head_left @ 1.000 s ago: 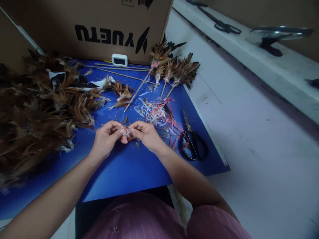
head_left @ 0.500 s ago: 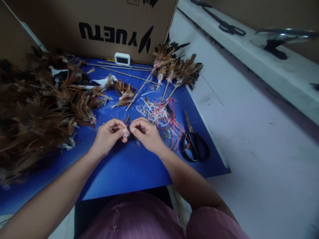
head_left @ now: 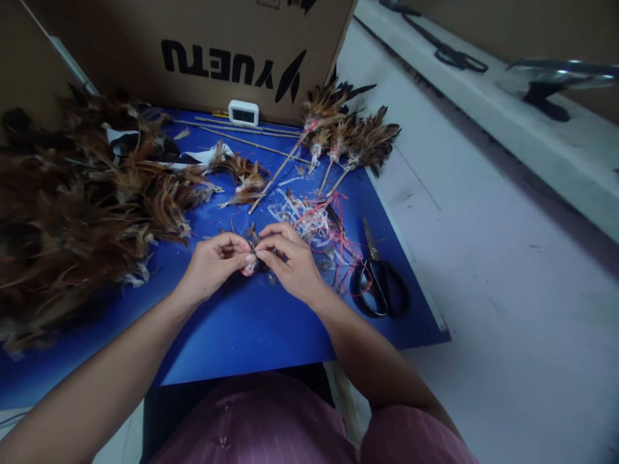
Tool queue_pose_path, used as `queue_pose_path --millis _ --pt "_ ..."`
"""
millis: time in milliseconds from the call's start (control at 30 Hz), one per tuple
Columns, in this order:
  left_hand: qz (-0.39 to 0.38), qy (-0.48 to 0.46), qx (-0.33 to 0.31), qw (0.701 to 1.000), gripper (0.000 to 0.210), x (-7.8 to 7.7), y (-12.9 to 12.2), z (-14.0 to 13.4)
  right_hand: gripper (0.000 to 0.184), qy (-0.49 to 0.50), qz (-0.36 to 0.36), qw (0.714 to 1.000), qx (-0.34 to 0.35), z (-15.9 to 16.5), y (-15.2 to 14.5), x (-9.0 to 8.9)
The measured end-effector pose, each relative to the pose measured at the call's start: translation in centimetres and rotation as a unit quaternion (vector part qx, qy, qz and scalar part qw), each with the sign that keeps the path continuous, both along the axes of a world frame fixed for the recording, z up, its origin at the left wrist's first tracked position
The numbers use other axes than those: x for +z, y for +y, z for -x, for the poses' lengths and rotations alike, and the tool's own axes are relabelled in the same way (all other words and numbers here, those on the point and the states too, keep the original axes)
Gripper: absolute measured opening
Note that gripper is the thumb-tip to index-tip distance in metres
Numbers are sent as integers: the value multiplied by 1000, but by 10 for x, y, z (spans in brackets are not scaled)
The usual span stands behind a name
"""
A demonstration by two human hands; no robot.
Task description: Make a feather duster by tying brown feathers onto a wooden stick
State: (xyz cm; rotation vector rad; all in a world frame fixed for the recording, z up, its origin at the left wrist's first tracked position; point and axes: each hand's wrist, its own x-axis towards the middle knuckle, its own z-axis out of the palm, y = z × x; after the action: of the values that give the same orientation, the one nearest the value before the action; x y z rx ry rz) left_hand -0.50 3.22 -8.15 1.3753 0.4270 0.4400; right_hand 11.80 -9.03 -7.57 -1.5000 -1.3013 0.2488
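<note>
Over the blue tabletop (head_left: pixel 232 335), my left hand (head_left: pixel 215 264) and my right hand (head_left: pixel 290 261) meet fingertip to fingertip. Between them is a small tuft of feathers (head_left: pixel 251 261), mostly covered by the fingers. The left thumb and fingers pinch its pale base; the right thumb and forefinger pinch at its other side. A loose bundle of brown feathers (head_left: pixel 249 183) lies just beyond my hands. White and red string scraps (head_left: pixel 309 219) are heaped beyond my right hand, near black-handled scissors (head_left: pixel 377 283) with their blades closed.
A large pile of brown feather bundles (head_left: pixel 97 212) covers the table's left side. Feather bundles on sticks (head_left: pixel 348 142) lie at the back right. Thin bare sticks (head_left: pixel 251 132) and a small white digital display (head_left: pixel 243 113) sit before a cardboard box (head_left: pixel 116 51). A wall (head_left: pixel 507 258) stands right.
My right hand has shifted its grip slightly, its fingers now raised more around the tuft. The whole view has drifted a little; the table objects stay in place.
</note>
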Motion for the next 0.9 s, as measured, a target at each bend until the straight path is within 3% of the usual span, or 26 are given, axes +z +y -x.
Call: queue_pose_path --millis 400,733,900 --pt "15 56 -33 998 21 6 -1 1 16 -96 -13 995 -2 2 1 -4" --pt "0 72 -57 996 15 5 2 2 15 -155 20 988 21 3 1 -4" --pt "-6 51 -66 997 16 5 2 2 14 -34 -1 998 46 3 1 -3"
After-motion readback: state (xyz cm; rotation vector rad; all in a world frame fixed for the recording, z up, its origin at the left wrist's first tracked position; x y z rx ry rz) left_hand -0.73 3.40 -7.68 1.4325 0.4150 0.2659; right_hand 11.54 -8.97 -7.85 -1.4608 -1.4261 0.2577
